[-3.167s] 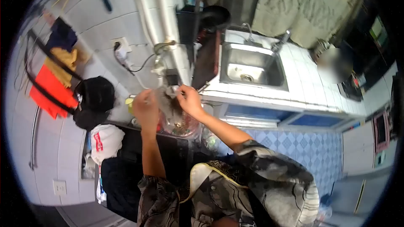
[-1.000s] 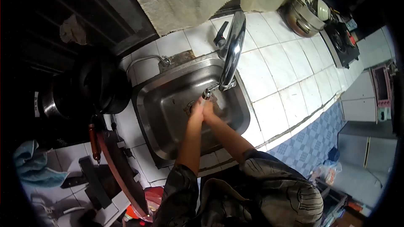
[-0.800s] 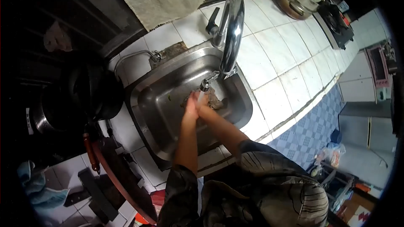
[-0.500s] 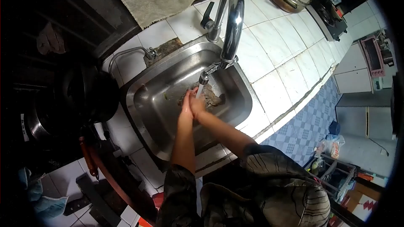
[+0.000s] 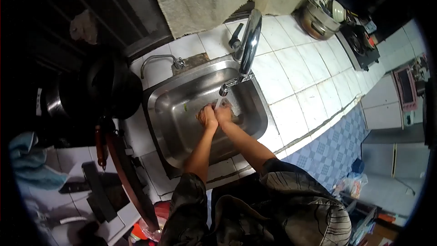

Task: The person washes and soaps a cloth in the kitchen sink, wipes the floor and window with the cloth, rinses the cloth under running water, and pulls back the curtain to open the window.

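Note:
Both of my hands are down in the steel sink (image 5: 170, 130), side by side beneath the tap (image 5: 223, 91). Water runs from its spout onto them. My left hand (image 5: 209, 117) has its fingers curled over a mottled brown thing (image 5: 235, 118), whose kind I cannot make out. On the same thing, my right hand (image 5: 223, 115) is closed, its fingertips partly hidden by the stream. Parts of the brown thing stick out on both sides of the hands. A small green scrap (image 5: 185, 108) lies on the sink floor to the left.
A thin curved spout (image 5: 157, 57) stands behind the sink's left corner. Dark pans (image 5: 109, 86) crowd the left side, with a knife (image 5: 75, 187) below them. Along the white tiled counter (image 5: 296, 86) stand a metal pot (image 5: 317, 20) and a stove (image 5: 359, 48).
My hands have moved apart from rubbing palm to palm and now lie lower, curled on the brown thing. The view has shifted, so the sink sits slightly lower in it.

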`<action>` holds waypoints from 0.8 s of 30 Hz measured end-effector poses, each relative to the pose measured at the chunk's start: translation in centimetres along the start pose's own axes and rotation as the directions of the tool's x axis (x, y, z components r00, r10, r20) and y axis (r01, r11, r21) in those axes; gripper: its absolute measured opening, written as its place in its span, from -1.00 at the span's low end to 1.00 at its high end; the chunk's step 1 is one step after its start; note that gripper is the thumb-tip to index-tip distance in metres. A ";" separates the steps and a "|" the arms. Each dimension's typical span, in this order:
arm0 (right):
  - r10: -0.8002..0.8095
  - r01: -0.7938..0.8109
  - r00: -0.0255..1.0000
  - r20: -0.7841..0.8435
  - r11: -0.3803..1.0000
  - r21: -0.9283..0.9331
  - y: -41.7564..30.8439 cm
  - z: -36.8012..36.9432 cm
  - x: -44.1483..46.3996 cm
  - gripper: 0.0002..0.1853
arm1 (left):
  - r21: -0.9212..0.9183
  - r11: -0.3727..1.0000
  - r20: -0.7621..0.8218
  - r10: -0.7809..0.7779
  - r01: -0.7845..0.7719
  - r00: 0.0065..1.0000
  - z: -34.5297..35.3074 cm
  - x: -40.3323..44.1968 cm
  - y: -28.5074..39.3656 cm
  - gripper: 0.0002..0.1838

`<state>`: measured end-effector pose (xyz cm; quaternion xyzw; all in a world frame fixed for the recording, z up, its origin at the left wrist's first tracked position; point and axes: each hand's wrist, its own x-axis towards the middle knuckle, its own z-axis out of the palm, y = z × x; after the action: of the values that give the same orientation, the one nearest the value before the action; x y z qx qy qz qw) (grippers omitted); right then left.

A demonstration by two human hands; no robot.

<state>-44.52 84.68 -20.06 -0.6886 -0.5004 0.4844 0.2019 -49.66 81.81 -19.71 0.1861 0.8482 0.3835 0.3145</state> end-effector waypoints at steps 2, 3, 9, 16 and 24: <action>-0.067 0.065 0.998 -0.014 0.995 -0.080 -0.4 -1.0 -0.7 -0.64 | 0.404 0.889 -0.077 0.268 -0.215 0.960 -0.9 -0.8 -1.1 -0.79; -0.101 0.119 0.990 0.100 0.974 -0.194 -0.3 -1.5 -0.4 -0.61 | 0.385 0.883 -0.190 0.359 -0.267 0.914 -0.9 -1.5 -1.8 -0.85; -0.320 0.480 0.868 0.379 0.737 -0.476 0.2 -2.8 -0.4 -0.71 | 0.257 0.936 -0.246 0.302 -0.239 0.921 -4.7 -6.0 -1.2 -0.84; -0.471 0.795 0.589 0.657 0.484 -0.366 6.8 -1.0 4.9 -0.62 | 0.418 0.737 -0.412 0.675 -0.531 0.612 -9.2 -13.7 -3.6 -0.86; -0.435 0.668 0.740 0.513 0.559 -0.490 1.7 -5.9 -2.6 -0.52 | 0.226 0.964 -0.516 0.244 -0.144 0.821 -18.2 -28.0 -12.1 -0.73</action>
<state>-38.63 82.89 -17.50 -0.4252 -0.8541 0.2994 0.0071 -42.33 48.78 -8.77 0.1834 0.9092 0.3737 0.0048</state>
